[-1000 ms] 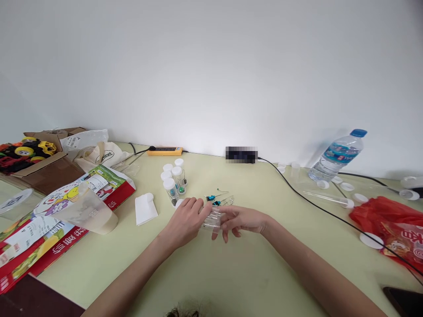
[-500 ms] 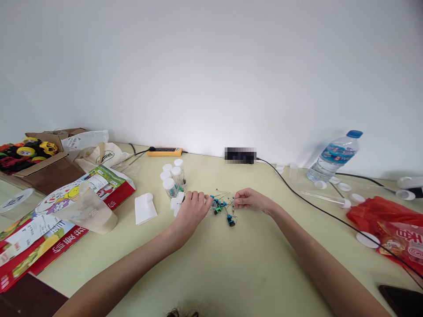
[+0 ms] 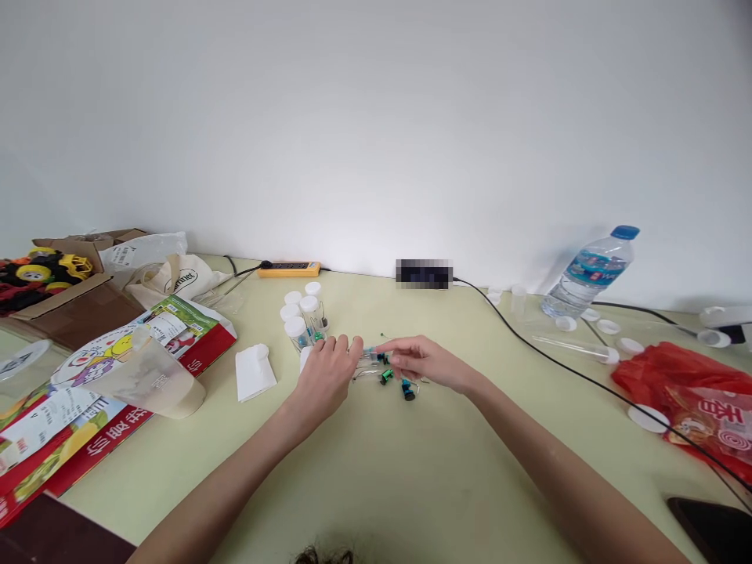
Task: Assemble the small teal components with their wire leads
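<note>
My left hand (image 3: pixel 330 368) is curled, palm down, around a clear tube (image 3: pixel 369 362) that points right; most of the tube is hidden under the fingers. From the right, my right hand (image 3: pixel 428 362) reaches over to the tube's end with its index finger stretched out and its thumb apart. Something small and blue shows at that fingertip. Below the right hand lie a green piece (image 3: pixel 386 377) and a blue-and-black piece (image 3: pixel 407 389) with thin bent wires. Behind my left hand stand several white-capped clear vials (image 3: pixel 295 321) with wired pieces inside.
A folded white paper (image 3: pixel 255 374), a cup of pale liquid (image 3: pixel 176 388) and a cardboard box (image 3: pixel 74 313) are on the left. A yellow power strip (image 3: pixel 289 269) lies by the wall. To the right are a water bottle (image 3: pixel 591 274), a black cable (image 3: pixel 529 341), loose caps and a red bag (image 3: pixel 663 376).
My right hand has moved left from the wired pieces to the tube's end, its pinch giving way to a stretched index finger. My left hand keeps its hold. The view has shifted slightly.
</note>
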The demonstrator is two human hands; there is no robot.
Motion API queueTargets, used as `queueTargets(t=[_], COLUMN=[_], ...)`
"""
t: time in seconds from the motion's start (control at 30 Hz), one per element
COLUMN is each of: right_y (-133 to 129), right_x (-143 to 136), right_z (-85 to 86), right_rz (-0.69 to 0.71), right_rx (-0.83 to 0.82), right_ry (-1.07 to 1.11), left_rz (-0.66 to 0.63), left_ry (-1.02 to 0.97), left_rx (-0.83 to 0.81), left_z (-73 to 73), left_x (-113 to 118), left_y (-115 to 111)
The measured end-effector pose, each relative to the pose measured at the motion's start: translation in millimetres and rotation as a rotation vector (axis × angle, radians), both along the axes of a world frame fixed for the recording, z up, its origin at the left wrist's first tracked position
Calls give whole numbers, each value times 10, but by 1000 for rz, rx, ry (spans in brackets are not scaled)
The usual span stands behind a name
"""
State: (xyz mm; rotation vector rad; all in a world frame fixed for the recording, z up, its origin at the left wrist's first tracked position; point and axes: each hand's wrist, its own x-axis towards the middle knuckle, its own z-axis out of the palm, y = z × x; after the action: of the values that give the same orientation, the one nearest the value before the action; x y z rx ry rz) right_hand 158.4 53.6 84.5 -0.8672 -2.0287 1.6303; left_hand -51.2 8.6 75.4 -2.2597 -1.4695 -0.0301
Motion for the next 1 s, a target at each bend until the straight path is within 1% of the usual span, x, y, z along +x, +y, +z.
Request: queueTargets(t=[0.07, 0.17, 0.23, 0.3, 0.37, 0.4, 0.47, 0.53, 0.57, 0.6, 0.67, 0.73, 0.87, 0.93, 1.0], right_y=[-58, -85, -78, -74, -84, -94, -115, -117, -107, -88, -28, 56, 235, 301, 341], right_x=[-61, -71, -45, -33, -57, -82, -142, -185, -192, -187, -140, -53, 169, 257, 308], right_z=[-33, -118, -170, -213, -249, -264, -288, -307, -315, -324, -339, -346, -346, -365, -409], right_rz=[70, 84, 128, 203, 237, 225, 159, 67, 20, -25, -100, -153, -210, -243, -273], right_rx=[-181, -441, -601, -735, -840, -888, -984, -1051, -1060, -1045, -947, -785, -426, -302, -240], right_ry=[57, 167, 230, 309, 431, 499, 603, 627, 603, 560, 437, 304, 80, 6, -57], left_rz=[-23, -78, -133, -191, -235, -246, -253, -250, -248, -244, -226, -181, -97, -96, -103], left_ry=[-3, 20, 41, 64, 91, 104, 130, 151, 157, 160, 158, 151, 166, 185, 199], left_rx=[27, 98, 158, 220, 276, 299, 331, 342, 339, 331, 303, 275, 241, 222, 196], left_z=[-3, -35, -67, -97, -117, -123, -124, -115, -109, -100, -78, -50, -2, 9, 18], left_x=[36, 74, 67, 36, -5, -22, -42, -39, -33, -24, -11, -8, -4, 13, 34], left_y=[-13, -13, 13, 57, 106, 127, 153, 155, 149, 140, 116, 95, 82, 92, 106])
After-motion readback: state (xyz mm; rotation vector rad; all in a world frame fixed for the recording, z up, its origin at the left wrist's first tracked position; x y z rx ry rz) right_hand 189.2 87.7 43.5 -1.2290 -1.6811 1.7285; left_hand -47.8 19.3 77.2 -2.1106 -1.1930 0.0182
